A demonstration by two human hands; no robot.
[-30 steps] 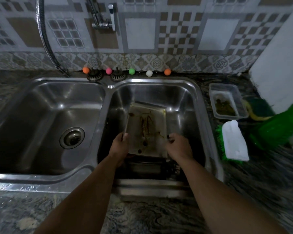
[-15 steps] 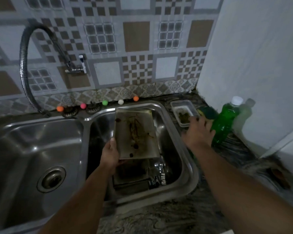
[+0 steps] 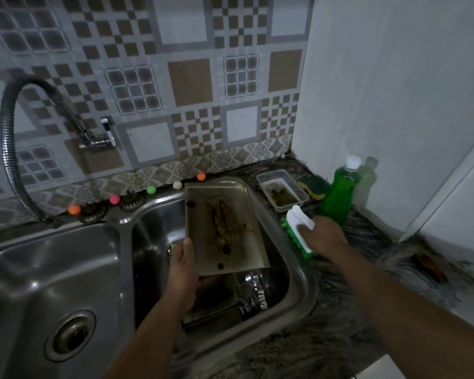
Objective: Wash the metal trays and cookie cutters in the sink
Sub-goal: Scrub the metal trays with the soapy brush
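Note:
A rectangular metal tray point(image 3: 236, 214) smeared with brown stains stands tilted over the right basin of a double steel sink point(image 3: 298, 272). My left hand point(image 3: 184, 265) grips its lower left edge, thumb on the inner face. Under it, in the basin, lie another tray point(image 3: 211, 314) and shiny metal cookie cutters point(image 3: 251, 294), partly hidden. My right hand point(image 3: 322, 236) rests on the counter to the right, fingers closed on a white-handled scrub brush point(image 3: 298, 228) with green bristles.
A green dish-soap bottle point(image 3: 340, 192) stands behind the brush, with a clear plastic container point(image 3: 282, 191) and a green-yellow sponge point(image 3: 314, 187) near the corner wall. The left basin point(image 3: 39, 283) holds only its drain. A flexible tap hose point(image 3: 8, 132) arcs at the left; small coloured balls line the sink's back edge.
My right hand let go of the tray, moved right over the counter and closed on the scrub brush. My left hand alone now holds the tray. The view has swung up and right.

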